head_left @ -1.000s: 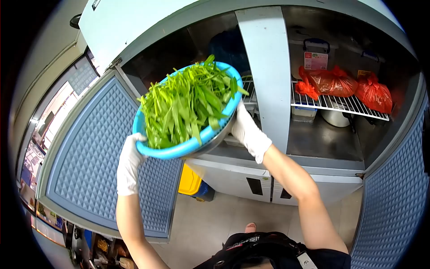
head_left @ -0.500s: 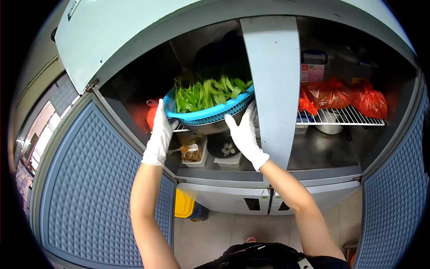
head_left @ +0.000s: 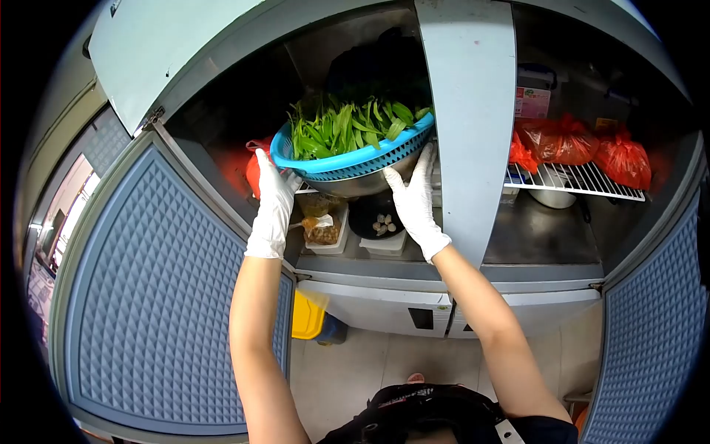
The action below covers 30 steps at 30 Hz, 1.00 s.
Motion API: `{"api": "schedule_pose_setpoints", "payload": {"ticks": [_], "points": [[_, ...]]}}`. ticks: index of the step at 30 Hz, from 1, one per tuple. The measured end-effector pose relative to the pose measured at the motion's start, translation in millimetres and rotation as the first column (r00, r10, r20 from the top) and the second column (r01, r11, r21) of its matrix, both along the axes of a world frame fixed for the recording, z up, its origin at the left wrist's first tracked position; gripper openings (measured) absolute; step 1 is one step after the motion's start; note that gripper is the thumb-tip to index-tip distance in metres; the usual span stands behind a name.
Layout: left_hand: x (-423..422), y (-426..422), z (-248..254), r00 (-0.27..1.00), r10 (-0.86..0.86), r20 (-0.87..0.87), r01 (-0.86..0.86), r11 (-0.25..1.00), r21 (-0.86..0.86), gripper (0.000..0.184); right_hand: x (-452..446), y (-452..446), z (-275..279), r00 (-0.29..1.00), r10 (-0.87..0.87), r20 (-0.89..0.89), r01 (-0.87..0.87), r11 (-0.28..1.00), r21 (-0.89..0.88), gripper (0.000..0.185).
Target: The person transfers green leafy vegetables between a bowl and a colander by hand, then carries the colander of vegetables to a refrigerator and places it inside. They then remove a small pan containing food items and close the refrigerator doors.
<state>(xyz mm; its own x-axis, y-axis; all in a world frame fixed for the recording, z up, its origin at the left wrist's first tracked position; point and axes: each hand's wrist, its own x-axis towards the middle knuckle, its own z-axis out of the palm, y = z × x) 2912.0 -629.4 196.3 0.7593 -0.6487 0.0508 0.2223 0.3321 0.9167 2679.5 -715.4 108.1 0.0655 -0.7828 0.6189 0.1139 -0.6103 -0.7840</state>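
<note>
A blue plastic colander (head_left: 355, 160) heaped with green leafy vegetables (head_left: 344, 133) sits in a metal bowl (head_left: 370, 183), within the left bay of an open refrigerator. My left hand (head_left: 272, 211), in a white glove, grips the colander's left side, its thumb near the rim and other fingers partly hidden. My right hand (head_left: 416, 203), gloved too, presses its fingers against the bowl's right side, just under the colander. The colander and bowl tilt slightly, and their far side is in shadow.
A centre post (head_left: 473, 111) stands close to the colander's right. Red plastic bags (head_left: 558, 140) lie on the right wire shelf (head_left: 584, 181). Below the bowl are white tubs (head_left: 384, 244) with food. Another red bag (head_left: 253, 174) is at left. Open doors (head_left: 155, 296) flank both sides.
The view has shifted, so the refrigerator appears higher and further right. Both hands still hold the colander and bowl, which appear slightly further into the bay.
</note>
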Motion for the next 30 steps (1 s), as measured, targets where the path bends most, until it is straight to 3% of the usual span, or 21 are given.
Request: {"api": "schedule_pose_setpoints", "payload": {"ticks": [3,4,9,11,13,15,16,17,18,19,20,21,22,23,24,25,26,28,29,30], "points": [[-12,9,-2,0.992,0.07,-0.105,-0.076,0.996,-0.045,0.093,-8,7,-3,0.999,0.003,-0.032,-0.004,1.0,-0.019,0.093],[0,12,-10,0.997,0.013,-0.077,-0.018,0.997,-0.069,0.1,-12,11,-5,0.998,-0.024,-0.063,0.021,0.999,-0.038,0.093],[-33,39,-16,0.99,0.006,-0.141,-0.013,0.999,-0.051,0.091,-26,32,-24,0.988,-0.006,-0.155,0.001,1.0,-0.031,0.086],[-45,62,-31,0.991,-0.029,-0.13,0.024,0.999,-0.043,0.088,-31,36,-39,0.984,-0.01,-0.178,-0.014,0.992,-0.129,0.08],[-75,99,-50,0.998,-0.069,0.0,0.069,0.997,0.033,0.084,-57,56,-48,0.965,0.115,-0.237,-0.157,0.973,-0.167,0.064],[-95,147,-93,0.997,-0.078,0.02,0.074,0.988,0.135,0.075,-89,76,-69,0.904,0.236,-0.357,-0.328,0.917,-0.225,0.048],[-100,171,-140,0.995,-0.011,-0.097,0.017,0.998,0.06,0.066,-108,84,-85,0.837,0.289,-0.464,-0.43,0.873,-0.231,0.041],[-103,208,-181,0.993,-0.087,-0.082,0.099,0.982,0.161,0.054,-128,92,-103,0.754,0.336,-0.564,-0.533,0.815,-0.227,0.034],[-119,245,-230,0.977,0.12,-0.175,-0.053,0.936,0.348,0.044,-146,96,-130,0.695,0.367,-0.618,-0.586,0.788,-0.19,0.029],[-111,304,-306,0.997,0.041,-0.065,-0.01,0.911,0.413,0.039,-166,101,-155,0.629,0.396,-0.669,-0.637,0.755,-0.152,0.025],[-117,368,-361,0.886,0.155,-0.437,0.147,0.8,0.582,0.038,-187,105,-171,0.6,0.427,-0.677,-0.618,0.785,-0.053,0.024],[-126,429,-412,0.613,0.383,-0.691,0.306,0.691,0.655,0.037,-208,108,-185,0.572,0.455,-0.683,-0.59,0.806,0.043,0.023],[-143,490,-426,0.596,0.45,-0.665,0.387,0.565,0.729,0.037,-227,110,-212,0.556,0.435,-0.708,-0.513,0.85,0.119,0.024],[-154,543,-427,0.729,0.41,-0.548,0.403,0.388,0.828,0.037,-241,109,-238,0.535,0.415,-0.736,-0.426,0.885,0.189,0.025],[-160,592,-423,0.933,0.006,-0.359,0.359,-0.011,0.933,0.037,-251,107,-253,0.508,0.437,-0.742,-0.392,0.885,0.252,0.026],[-162,637,-406,0.75,-0.596,-0.288,-0.029,-0.465,0.885,0.037,-261,108,-266,0.481,0.46,-0.746,-0.351,0.881,0.317,0.027],[-164,669,-386,0.55,-0.752,-0.364,-0.373,-0.611,0.698,0.037,-267,110,-272,0.454,0.484,-0.748,-0.304,0.873,0.38,0.028],[-144,701,-354,0.465,-0.759,-0.455,-0.639,-0.644,0.421,0.038,-267,107,-268,0.333,0.547,-0.768,-0.345,0.828,0.441,0.03],[-132,705,-320,0.607,-0.765,-0.216,-0.671,-0.638,0.377,0.036,-263,108,-264,0.27,0.578,-0.77,-0.362,0.802,0.475,0.031],[-119,702,-295,0.599,-0.795,-0.09,-0.732,-0.59,0.34,0.038,-258,109,-264,0.211,0.582,-0.786,-0.396,0.786,0.475,0.033]]}}
